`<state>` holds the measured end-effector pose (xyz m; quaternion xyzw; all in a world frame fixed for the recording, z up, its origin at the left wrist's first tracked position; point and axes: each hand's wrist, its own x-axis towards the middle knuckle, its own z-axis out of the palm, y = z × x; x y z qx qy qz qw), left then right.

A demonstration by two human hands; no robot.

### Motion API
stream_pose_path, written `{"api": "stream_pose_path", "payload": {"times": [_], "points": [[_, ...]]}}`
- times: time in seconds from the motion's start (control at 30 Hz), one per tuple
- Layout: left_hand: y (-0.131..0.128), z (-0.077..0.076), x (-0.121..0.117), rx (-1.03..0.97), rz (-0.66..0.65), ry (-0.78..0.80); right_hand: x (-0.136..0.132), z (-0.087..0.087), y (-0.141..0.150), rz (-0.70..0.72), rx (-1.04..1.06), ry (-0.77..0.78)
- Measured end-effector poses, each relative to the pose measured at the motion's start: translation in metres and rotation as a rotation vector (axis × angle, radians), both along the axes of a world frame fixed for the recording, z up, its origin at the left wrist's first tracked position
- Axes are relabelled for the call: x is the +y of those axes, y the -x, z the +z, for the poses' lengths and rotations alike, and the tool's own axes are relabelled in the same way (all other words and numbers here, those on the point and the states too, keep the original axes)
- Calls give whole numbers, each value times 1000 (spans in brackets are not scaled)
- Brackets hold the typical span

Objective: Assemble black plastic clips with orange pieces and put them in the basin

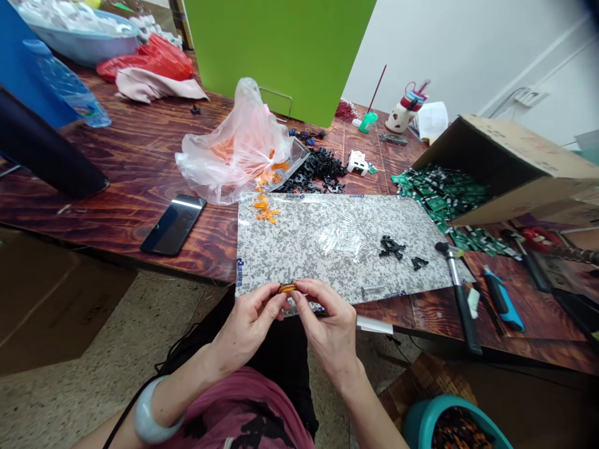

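Observation:
Between the fingertips of my left hand (250, 321) and my right hand (330, 324) is a small orange and black plastic part (286, 288). Both hands pinch it from either side, just over the front edge of a speckled grey board (290, 249). Several loose orange plastic pieces (266, 211) lie at the board's far left. A spread of thin clear pins (344, 239) covers its middle. To the right rest a cluster of small black plastic pieces (391, 247) and another little black piece (419, 263). A short clear piece (373, 290) sits near the front edge.
A phone (173, 224) and a plastic bag of orange parts (238, 149) are left of the board. Behind it is a black heap (318, 169). A tipped carton (524, 168) spills green circuit boards (440, 193). A hammer (459, 299) and blue-handled tool (504, 299) lie right; a teal bucket (423, 418) stands below.

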<state>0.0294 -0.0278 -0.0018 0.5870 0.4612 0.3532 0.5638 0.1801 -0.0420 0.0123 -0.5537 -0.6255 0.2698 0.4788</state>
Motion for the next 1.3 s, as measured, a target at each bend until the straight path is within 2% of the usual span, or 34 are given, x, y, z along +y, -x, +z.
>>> {"api": "stream_pose_path", "payload": {"times": [0.2, 0.3, 0.4, 0.7, 0.9, 1.1, 1.2, 1.3], "points": [[7, 5, 1, 116, -114, -120, 4, 6, -11, 161, 189, 293], [8, 8, 2, 161, -158, -162, 6, 4, -14, 260, 231, 328], [10, 7, 2, 186, -184, -199, 6, 2, -14, 288, 263, 321], [13, 5, 2, 225, -240, -236, 0, 6, -12, 237, 257, 242], [13, 5, 4, 212, -265, -296, -5, 4, -10, 214, 104, 68], [10, 7, 8, 217, -283, -288, -6, -3, -17, 207, 58, -40], [9, 3, 9, 226, -242, -241, -12, -7, -26, 134, 41, -52], [10, -5, 10, 194, -177, -170, -30, -24, -50, -55, 11, -14]]}}
